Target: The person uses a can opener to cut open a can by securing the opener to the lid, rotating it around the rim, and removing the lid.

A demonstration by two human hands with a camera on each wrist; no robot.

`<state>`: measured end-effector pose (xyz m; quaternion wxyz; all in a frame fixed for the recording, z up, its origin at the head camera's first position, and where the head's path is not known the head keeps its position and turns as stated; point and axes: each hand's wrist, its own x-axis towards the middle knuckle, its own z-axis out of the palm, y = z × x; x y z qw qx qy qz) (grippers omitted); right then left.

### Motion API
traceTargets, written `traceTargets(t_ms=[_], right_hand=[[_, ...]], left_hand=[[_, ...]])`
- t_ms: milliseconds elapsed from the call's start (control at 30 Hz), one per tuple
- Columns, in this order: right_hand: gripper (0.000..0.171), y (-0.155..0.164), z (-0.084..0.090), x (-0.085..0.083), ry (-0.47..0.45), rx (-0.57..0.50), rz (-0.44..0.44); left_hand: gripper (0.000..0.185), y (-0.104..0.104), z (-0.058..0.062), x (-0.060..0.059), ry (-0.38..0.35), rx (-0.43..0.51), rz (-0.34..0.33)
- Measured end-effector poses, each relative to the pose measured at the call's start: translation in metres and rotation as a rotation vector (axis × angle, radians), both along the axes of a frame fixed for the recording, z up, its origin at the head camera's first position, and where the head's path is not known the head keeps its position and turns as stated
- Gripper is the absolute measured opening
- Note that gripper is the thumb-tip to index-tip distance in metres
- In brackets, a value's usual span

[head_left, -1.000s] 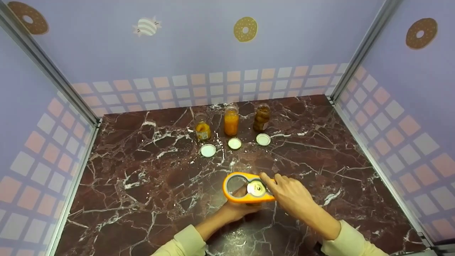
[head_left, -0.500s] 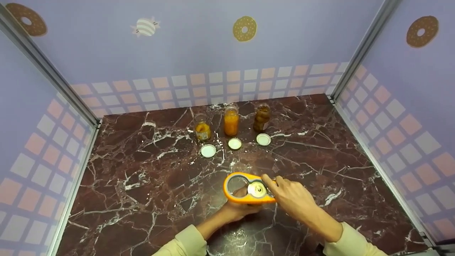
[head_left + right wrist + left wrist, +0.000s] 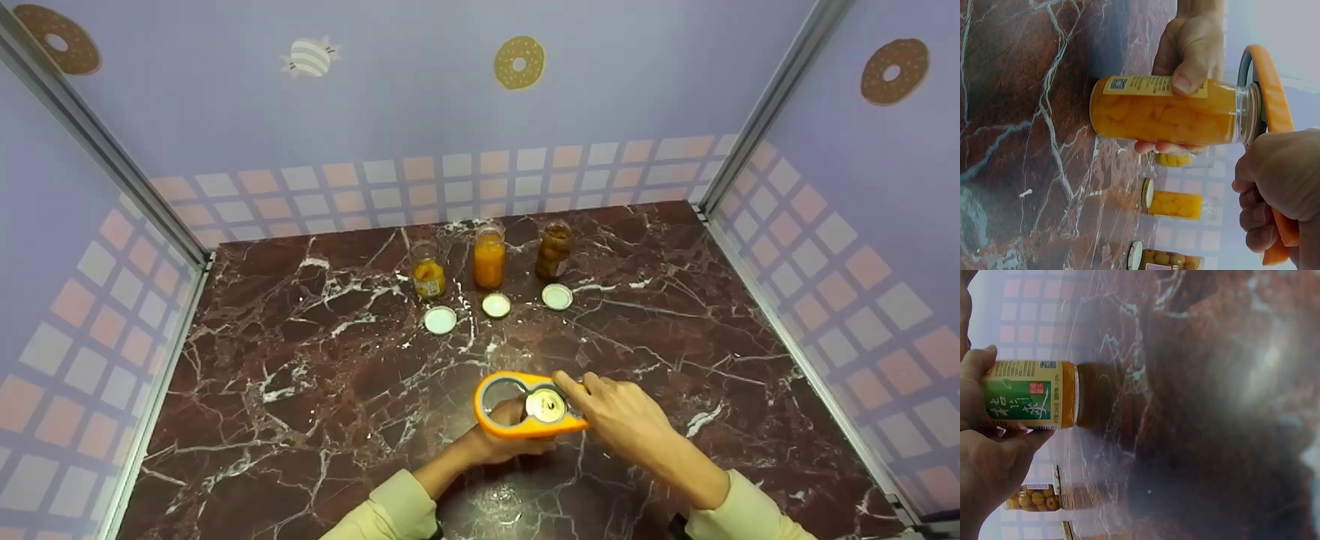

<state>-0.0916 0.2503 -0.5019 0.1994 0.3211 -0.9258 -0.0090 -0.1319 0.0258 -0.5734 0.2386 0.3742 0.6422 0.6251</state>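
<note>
My left hand (image 3: 495,444) grips the body of a glass jar (image 3: 1162,118) filled with orange fruit pieces. Its green and yellow label (image 3: 1019,399) faces the left wrist view. An orange jar opener (image 3: 529,430) with grey-lined openings sits over the jar's top; the smaller opening surrounds the pale lid (image 3: 545,405). Curled around the opener's handle end are the fingers of my right hand (image 3: 630,420). The jar appears upright, its base close to the table; whether it touches is unclear. In the head view the jar's body is mostly hidden.
Behind the hands stand three uncovered glass jars: a short one with yellow fruit (image 3: 429,279), a tall orange one (image 3: 489,262) and one with brownish round fruit (image 3: 554,253). Upturned lids (image 3: 440,321) lie before them. Walls enclose the marbled table (image 3: 322,420).
The opener, lid and both hands have shifted slightly toward the person and to the right. Both hands keep their hold. The jars and lids behind stay in place.
</note>
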Motion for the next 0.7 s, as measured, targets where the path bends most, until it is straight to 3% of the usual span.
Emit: traceTargets(t_ms=[167,300,400,533,700], right_hand=[[0.057,0.005,0.000,-0.006,0.000,0.006,0.045],[0.061,0.008,-0.001,-0.011,-0.007,0.012,0.100],[0.070,0.011,-0.001,-0.015,-0.017,0.023,0.140],[0.078,0.013,0.001,-0.021,-0.018,0.052,0.182],[0.076,0.014,0.002,-0.029,-0.034,0.063,0.231]], left_hand=[[0.065,-0.002,0.004,-0.003,-0.012,0.033,-0.110],[0.069,-0.005,0.010,-0.005,0.088,0.020,-0.125],[0.073,-0.007,0.013,-0.009,0.142,0.063,-0.139],[0.069,-0.007,0.015,-0.018,0.096,0.098,-0.204],[0.063,-0.009,0.022,-0.025,0.062,-0.015,-0.262]])
